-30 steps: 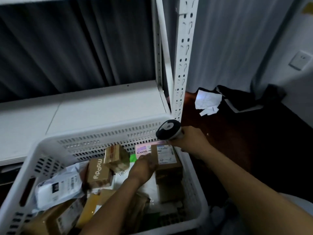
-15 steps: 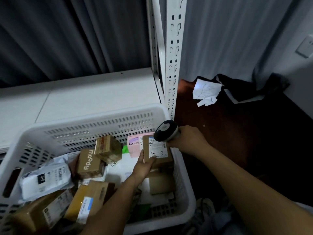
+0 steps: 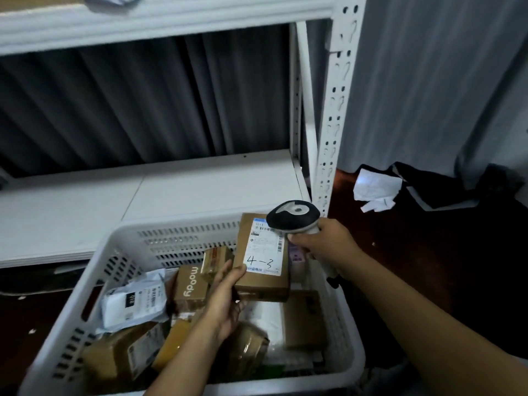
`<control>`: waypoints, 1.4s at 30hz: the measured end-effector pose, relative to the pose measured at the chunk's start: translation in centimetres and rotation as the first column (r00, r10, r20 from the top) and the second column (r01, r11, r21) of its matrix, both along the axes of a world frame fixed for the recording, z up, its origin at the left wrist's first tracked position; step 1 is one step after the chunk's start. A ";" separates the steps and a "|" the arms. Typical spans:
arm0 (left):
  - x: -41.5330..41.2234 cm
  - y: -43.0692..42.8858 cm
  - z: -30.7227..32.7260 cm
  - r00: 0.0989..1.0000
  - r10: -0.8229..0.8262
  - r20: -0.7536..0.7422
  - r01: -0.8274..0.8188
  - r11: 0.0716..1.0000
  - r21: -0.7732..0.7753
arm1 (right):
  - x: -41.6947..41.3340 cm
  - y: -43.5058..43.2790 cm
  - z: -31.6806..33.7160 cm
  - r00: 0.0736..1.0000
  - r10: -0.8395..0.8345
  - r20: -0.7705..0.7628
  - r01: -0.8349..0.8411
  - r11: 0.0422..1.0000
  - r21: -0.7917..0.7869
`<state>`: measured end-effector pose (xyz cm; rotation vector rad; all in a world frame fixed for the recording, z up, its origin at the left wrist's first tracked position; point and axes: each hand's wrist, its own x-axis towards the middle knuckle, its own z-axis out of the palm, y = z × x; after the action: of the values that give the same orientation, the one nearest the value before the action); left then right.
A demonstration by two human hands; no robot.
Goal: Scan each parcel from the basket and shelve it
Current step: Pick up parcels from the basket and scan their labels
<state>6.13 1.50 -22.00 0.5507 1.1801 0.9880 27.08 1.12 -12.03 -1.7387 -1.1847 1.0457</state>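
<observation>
A brown cardboard parcel (image 3: 263,260) with a white label marked "4-3" is lifted above the white perforated basket (image 3: 183,241). My left hand (image 3: 227,298) holds its lower left corner, thumb on the top face. My right hand (image 3: 323,242) grips a handheld barcode scanner (image 3: 293,215) whose dark head sits over the label's upper right edge. Several other parcels lie in the basket, among them a brown "moody" box (image 3: 191,287) and a white poly bag (image 3: 134,302). The white lower shelf (image 3: 160,192) stands bare behind the basket.
A white perforated shelf post (image 3: 333,110) rises right of the basket. An upper shelf board (image 3: 160,21) crosses the top. Crumpled white paper (image 3: 375,192) and dark cloth (image 3: 445,184) lie on the dark floor to the right. Grey curtains hang behind.
My left hand has lifted the "4-3" parcel up out of the basket and tilted its label toward me. The scanner stays at the label's top edge. The view has tilted upward.
</observation>
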 end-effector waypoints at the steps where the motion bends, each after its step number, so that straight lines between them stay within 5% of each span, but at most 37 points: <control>1: -0.6 0.0 0.5 0.998 0.011 0.054 -0.012 1.000 0.016 | -0.6 0.0 0.2 1.000 0.009 -0.018 -0.009 1.000 0.007; 9: -4.6 -0.3 4.4 0.992 0.048 0.120 -0.072 0.976 0.206 | -5.2 0.1 1.9 0.953 0.097 -0.288 -0.072 0.993 0.098; 16: -8.3 -0.2 7.2 0.994 -0.010 -0.108 0.035 0.970 0.241 | -6.3 1.1 2.2 0.896 0.101 -0.432 -0.034 0.986 0.160; 22: -9.2 0.3 8.2 0.971 0.229 -0.063 -0.203 0.940 0.274 | -7.0 1.4 2.1 0.873 0.150 -0.464 -0.093 0.985 0.143; 27: -9.6 -0.6 8.1 0.974 -0.023 -0.227 0.083 0.963 0.257 | -8.1 1.3 1.6 0.885 0.165 -0.435 -0.104 0.982 0.160; 30: -9.8 -0.7 7.4 0.970 -0.023 -0.242 0.083 0.967 0.240 | -8.0 1.5 1.5 0.868 0.172 -0.467 -0.124 0.983 0.132; 35: -11.8 -0.2 7.1 0.918 0.194 -0.347 -0.080 0.945 0.316 | -6.9 1.9 1.9 0.972 0.217 -0.087 -0.206 0.971 0.122; 42: -14.0 0.0 7.2 0.863 0.310 -0.400 -0.161 0.917 0.364 | -6.6 1.4 3.2 0.931 0.357 0.070 -0.360 0.933 0.029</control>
<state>-7.89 1.47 -14.81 0.9474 1.5394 1.3247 20.44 2.53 -8.87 -1.5669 -1.5963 1.1724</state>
